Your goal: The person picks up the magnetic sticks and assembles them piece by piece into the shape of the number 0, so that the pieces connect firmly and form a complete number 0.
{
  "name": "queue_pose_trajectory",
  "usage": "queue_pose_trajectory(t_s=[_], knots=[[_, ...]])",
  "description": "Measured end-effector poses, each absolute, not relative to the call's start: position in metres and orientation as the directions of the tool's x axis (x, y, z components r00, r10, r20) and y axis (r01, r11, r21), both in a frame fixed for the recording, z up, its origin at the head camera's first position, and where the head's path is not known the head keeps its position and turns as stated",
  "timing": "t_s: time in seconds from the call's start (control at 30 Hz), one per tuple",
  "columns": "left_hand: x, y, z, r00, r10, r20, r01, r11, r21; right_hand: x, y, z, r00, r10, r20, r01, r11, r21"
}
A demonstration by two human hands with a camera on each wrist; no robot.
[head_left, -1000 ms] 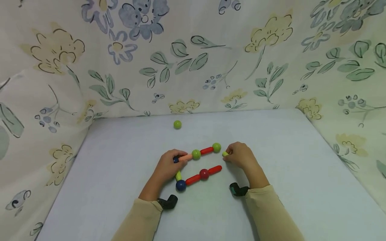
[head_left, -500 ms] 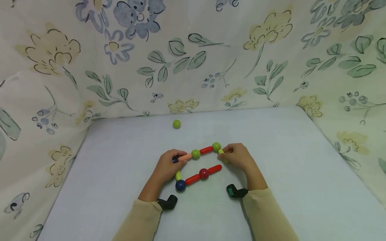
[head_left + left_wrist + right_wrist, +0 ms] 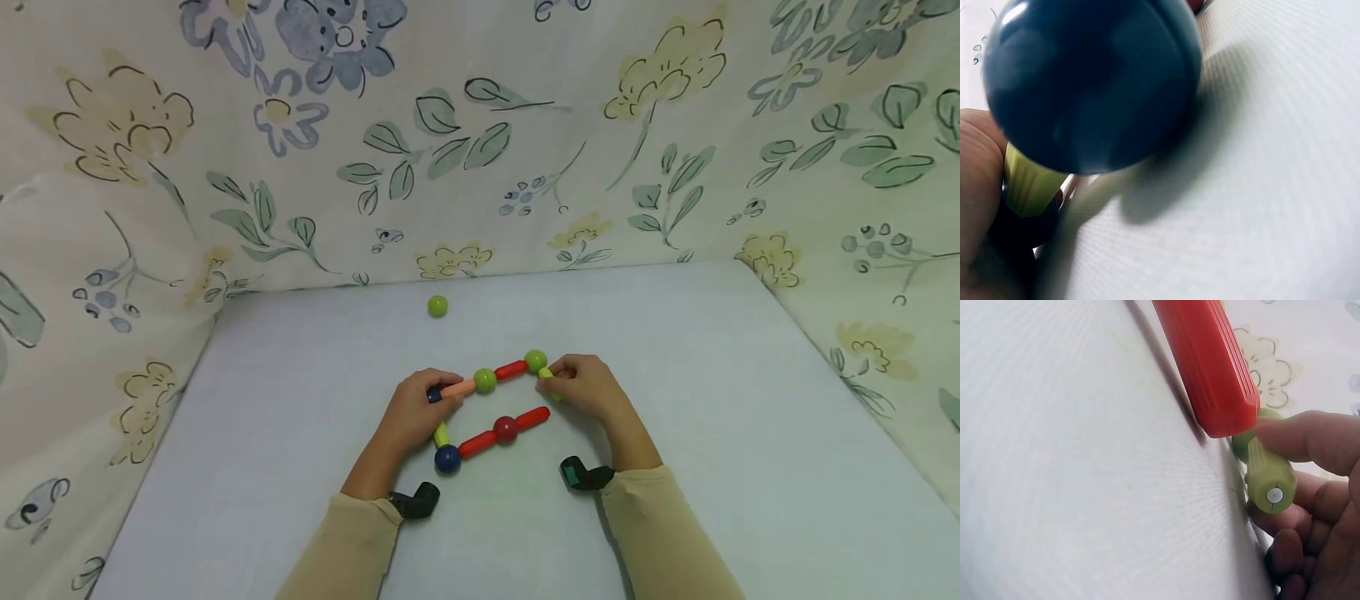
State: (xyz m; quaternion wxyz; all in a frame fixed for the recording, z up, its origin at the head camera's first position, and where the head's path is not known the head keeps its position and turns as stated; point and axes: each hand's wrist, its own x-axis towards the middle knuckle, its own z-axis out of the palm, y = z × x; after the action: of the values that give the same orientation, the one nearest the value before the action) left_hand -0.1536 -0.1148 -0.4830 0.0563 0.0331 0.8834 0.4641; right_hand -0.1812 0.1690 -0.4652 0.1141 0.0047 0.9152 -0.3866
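Two hands worked on a toy of coloured rods and balls lying on a pale grey desk (image 3: 712, 400), with flowered cloth (image 3: 480, 133) hung behind and at both sides.

The left hand (image 3: 411, 412) curled its fingers round a dark blue ball (image 3: 434, 394) at the near-left end of the far row. From it ran a salmon rod (image 3: 459, 388), a green ball (image 3: 485, 381), a red rod (image 3: 512, 370) and a second green ball (image 3: 536, 361).

The right hand (image 3: 588, 387) pinched a yellow-green rod (image 3: 545, 374) between thumb and fingers, its far end touching that second green ball.

The near row lay just beside both hands: a navy ball (image 3: 447, 458), a red rod (image 3: 477, 445), a dark red ball (image 3: 506, 428) and another red rod (image 3: 532, 417). A short yellow-green rod (image 3: 442, 434) rose from the navy ball under the left hand.

A loose green ball (image 3: 437, 306) sat well apart, near the back cloth. Both forearms wore tan sleeves (image 3: 660, 533).
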Motion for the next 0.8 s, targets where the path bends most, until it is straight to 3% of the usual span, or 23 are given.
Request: queue_pose_trajectory(t_s=[0.47,0.8], knots=[[-0.154,-0.1181,-0.486,-0.989,0.144,-0.018,0.064,0.546,0.835,-0.1811,0.1685,-0.4687,-0.981,-0.119,-0.152,0.025,0.704,-0.71],[-0.1547,-0.1176,-0.4852,-0.99,0.141,-0.013,0.068,0.551,0.831,-0.1805,0.1674,-0.4688,-0.978,-0.108,-0.177,0.049,0.711,-0.701]])
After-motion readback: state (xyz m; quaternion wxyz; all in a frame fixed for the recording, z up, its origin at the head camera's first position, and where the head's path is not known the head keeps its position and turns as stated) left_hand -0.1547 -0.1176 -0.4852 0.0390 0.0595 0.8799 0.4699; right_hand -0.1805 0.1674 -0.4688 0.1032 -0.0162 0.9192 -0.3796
